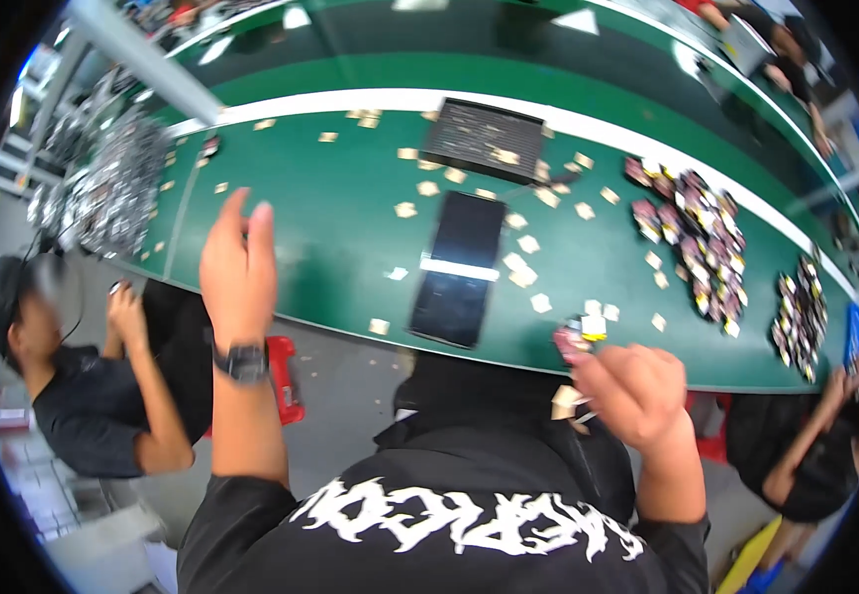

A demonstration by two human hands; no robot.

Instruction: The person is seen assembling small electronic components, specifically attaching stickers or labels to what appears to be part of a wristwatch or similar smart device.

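My left hand (pixel 239 262) is raised over the near left part of the green table, fingers apart and nothing in them. At the table's near edge, my right hand (pixel 637 394) is closed in a pinch, blurred by motion. Against its fingertips is a small pink and black part (pixel 572 343) with a yellow bit. A tan square scrap (pixel 565 401) shows just below the fingers, past the table edge; what exactly the fingers grip is unclear. Between my hands lies a dark flat panel (pixel 459 267) with a bright reflected band across it.
A black ribbed tray (pixel 485 139) stands behind the panel, with tan scraps (pixel 520 267) scattered around. Heaps of small pink and black parts (pixel 711 243) lie at right. Silver pieces (pixel 122 188) are piled at far left. People sit on both sides; a red stool (pixel 285 381) is below.
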